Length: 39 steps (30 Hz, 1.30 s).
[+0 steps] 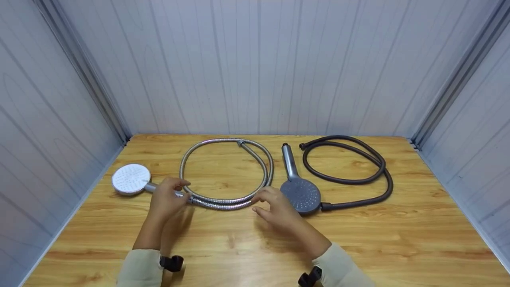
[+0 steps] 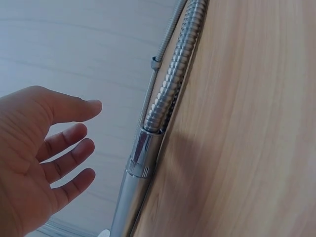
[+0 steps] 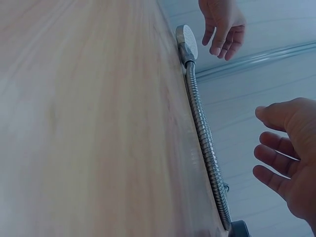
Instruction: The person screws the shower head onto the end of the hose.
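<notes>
Our left hand (image 1: 167, 201) and right hand (image 1: 277, 208) hover, fingers parted, empty. Between them runs the chrome hose (image 1: 225, 207); we'd likely avoid kinks by lifting evenly.

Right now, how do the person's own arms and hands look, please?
The left hand and the right hand wear no gloves. Pale beige sleeves stop well short of the hands, with a small black device at the end of each.

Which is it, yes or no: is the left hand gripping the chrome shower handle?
No: the left wrist view shows the left hand open, clear of the chrome shower handle.
</notes>
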Tool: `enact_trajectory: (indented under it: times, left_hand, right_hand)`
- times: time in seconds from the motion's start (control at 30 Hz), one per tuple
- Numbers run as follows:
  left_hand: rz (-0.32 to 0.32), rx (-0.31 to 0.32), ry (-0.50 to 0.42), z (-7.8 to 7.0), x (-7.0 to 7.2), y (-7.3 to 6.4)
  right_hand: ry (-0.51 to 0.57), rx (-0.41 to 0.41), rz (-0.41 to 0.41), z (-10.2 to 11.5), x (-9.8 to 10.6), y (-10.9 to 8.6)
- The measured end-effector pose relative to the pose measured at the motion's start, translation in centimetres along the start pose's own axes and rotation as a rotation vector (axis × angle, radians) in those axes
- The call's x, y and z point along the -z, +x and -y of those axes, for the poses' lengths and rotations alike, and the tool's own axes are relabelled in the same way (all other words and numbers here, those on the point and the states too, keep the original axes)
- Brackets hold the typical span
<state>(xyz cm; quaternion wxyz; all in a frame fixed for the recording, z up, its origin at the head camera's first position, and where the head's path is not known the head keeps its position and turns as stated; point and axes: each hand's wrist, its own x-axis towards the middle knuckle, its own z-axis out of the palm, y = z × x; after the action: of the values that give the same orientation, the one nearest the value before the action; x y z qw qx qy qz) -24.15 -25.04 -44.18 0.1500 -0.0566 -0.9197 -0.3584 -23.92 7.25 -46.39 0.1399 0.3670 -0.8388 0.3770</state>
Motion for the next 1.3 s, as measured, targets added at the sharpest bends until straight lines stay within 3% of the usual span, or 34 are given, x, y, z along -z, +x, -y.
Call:
enact_trajectory:
  times: [0.27, 0.47, 0.73, 0.93, 1.3]
  left_hand:
    - [-0.054, -0.095, 0.013, -0.9, -0.7, -0.3]
    - [-0.072, -0.109, -0.003, -1.6, -1.4, -0.6]
    - [-0.089, -0.116, -0.046, -2.5, -2.0, -0.8]
    - [-0.104, -0.147, -0.118, -3.2, -2.4, -1.0]
    - [-0.068, -0.167, -0.250, -4.1, -3.0, -1.2]
  right_hand:
    - [-0.020, 0.060, -0.052, 0.0, 0.4, -0.2]
    - [-0.017, 0.090, -0.090, -0.1, 0.6, -0.5]
    - [-0.032, 0.057, -0.092, -0.2, 1.0, -1.0]
    - [-0.018, 0.048, -0.104, -0.4, 1.3, -1.3]
    - [0.028, 0.054, -0.123, -0.9, 1.9, -1.9]
